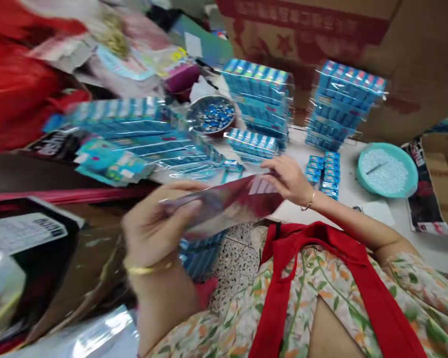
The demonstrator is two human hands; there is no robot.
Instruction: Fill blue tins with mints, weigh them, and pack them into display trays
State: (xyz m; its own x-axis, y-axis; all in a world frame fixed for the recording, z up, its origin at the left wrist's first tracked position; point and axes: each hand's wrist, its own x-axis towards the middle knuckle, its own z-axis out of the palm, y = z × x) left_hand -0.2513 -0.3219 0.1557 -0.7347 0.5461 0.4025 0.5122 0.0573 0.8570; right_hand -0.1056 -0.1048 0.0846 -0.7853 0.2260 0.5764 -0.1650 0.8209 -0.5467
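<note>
A flat, glossy clear plastic bag stretches between my two hands above the near edge of the table. My left hand, blurred by motion, is closed on its left end with the thumb on top. At the far right end, my right hand pinches the bag near a pale striped patch. Beyond it, a small clear-wrapped pack of blue boxes lies on the table. Loose small blue boxes sit in rows just right of my right hand.
Tall wrapped stacks of blue boxes stand at the back before a large cardboard box. A metal bowl holds small blue pieces. A turquoise basin with white bits stands right. An open carton is at lower left.
</note>
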